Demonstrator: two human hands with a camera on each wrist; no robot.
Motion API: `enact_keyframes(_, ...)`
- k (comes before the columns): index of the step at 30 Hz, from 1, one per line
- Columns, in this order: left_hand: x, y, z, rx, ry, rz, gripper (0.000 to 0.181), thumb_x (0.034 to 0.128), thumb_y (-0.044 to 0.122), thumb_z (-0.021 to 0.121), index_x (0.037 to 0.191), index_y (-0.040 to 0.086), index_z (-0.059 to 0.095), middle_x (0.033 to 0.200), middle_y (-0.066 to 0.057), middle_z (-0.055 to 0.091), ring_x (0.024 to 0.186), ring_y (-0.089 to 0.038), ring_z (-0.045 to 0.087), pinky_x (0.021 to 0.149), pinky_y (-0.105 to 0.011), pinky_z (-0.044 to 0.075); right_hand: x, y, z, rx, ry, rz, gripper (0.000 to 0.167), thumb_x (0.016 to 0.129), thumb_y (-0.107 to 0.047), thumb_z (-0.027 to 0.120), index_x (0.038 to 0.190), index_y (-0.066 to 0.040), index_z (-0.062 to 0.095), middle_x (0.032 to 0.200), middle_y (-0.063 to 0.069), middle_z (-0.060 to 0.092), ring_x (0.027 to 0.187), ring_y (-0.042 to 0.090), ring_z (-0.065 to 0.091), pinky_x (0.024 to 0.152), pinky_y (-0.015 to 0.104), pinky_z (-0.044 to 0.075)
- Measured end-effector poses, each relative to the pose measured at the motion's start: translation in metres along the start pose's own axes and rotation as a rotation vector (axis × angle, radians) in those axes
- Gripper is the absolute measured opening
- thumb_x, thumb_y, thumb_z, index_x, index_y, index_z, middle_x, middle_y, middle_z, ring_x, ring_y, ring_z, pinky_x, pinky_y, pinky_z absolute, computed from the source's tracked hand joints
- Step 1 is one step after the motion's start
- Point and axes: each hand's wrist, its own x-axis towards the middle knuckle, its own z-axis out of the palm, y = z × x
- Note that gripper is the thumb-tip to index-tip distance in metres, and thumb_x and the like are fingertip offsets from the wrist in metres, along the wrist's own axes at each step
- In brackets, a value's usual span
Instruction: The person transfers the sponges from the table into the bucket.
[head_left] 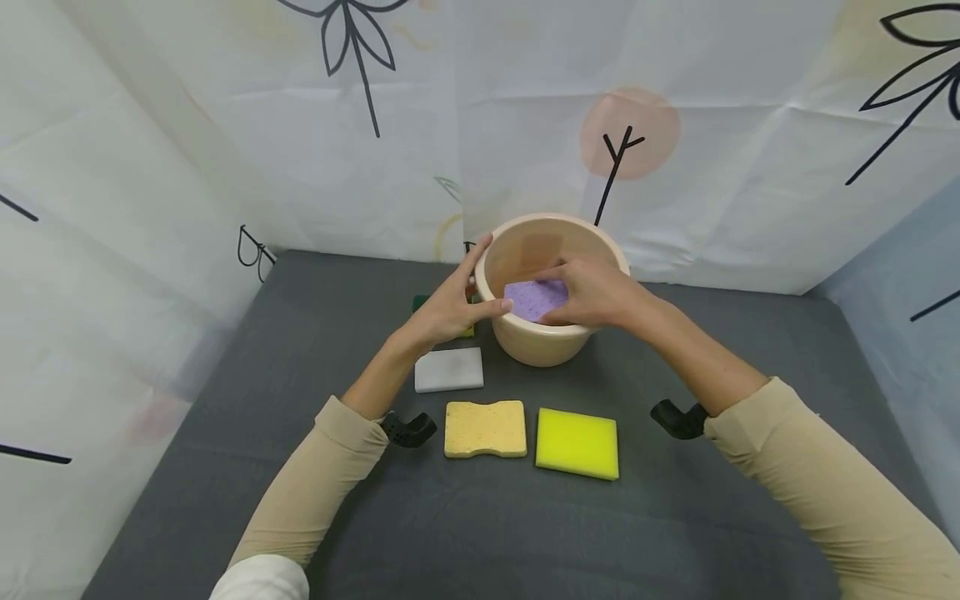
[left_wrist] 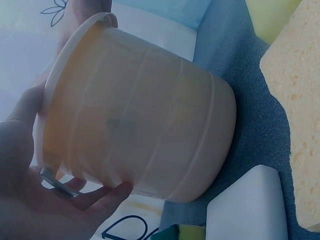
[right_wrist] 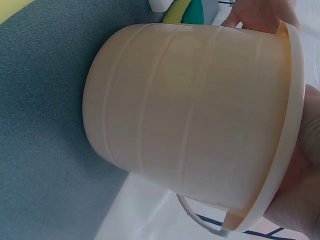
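Note:
A cream plastic bucket (head_left: 542, 343) stands on the dark cloth-covered table. My left hand (head_left: 450, 304) grips its left rim, thumb over the edge and fingers along the outside wall; in the left wrist view these fingers lie by the handle's end. Inside the bucket's mouth, my right hand (head_left: 596, 292) pinches a purple sponge (head_left: 534, 298) between thumb and fingers. The right wrist view shows the bucket wall (right_wrist: 165, 105), which hides the sponge there. What lies at the bucket's bottom cannot be seen.
Left of the bucket lie a white sponge (head_left: 448, 370) and a green-and-yellow sponge (head_left: 467, 331), partly behind my left hand. In front are a tan notched sponge (head_left: 485, 430) and a bright yellow sponge (head_left: 577, 443). A patterned white curtain (head_left: 517, 150) hangs behind the table.

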Motion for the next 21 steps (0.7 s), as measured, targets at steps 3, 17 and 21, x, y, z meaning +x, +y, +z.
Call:
enact_keyframes(3, -0.001, 0.003, 0.001, -0.008, 0.0, -0.003, 0.098, 0.0938, 0.022, 0.071, 0.16, 0.036, 0.0, 0.166, -0.001, 0.007, 0.146, -0.031, 0.03, 0.103, -0.049, 0.044, 0.0, -0.001, 0.0, -0.014, -0.015, 0.002, 0.061, 0.076, -0.028, 0.086, 0.129, -0.003, 0.067, 0.118, 0.019, 0.065, 0.102, 0.03, 0.058, 0.088, 0.044, 0.046)
enact_keyframes(17, -0.003, 0.005, 0.002, -0.011, 0.006, -0.013, 0.097, 0.0936, 0.022, 0.071, 0.16, 0.036, 0.001, 0.165, -0.003, 0.011, 0.143, -0.034, 0.034, 0.103, -0.05, 0.044, -0.006, -0.008, -0.005, 0.039, -0.051, 0.043, 0.062, 0.083, -0.027, 0.082, 0.135, -0.001, 0.061, 0.129, 0.021, 0.061, 0.112, 0.035, 0.058, 0.092, 0.049, 0.047)
enact_keyframes(21, -0.002, 0.002, 0.002, -0.02, 0.006, 0.01, 0.097, 0.0935, 0.024, 0.071, 0.159, 0.038, 0.001, 0.164, -0.003, 0.011, 0.142, -0.035, 0.035, 0.102, -0.051, 0.044, -0.019, -0.013, -0.014, 0.131, 0.012, 0.032, 0.06, 0.085, -0.029, 0.08, 0.136, -0.003, 0.061, 0.133, 0.018, 0.06, 0.115, 0.034, 0.058, 0.095, 0.052, 0.047)
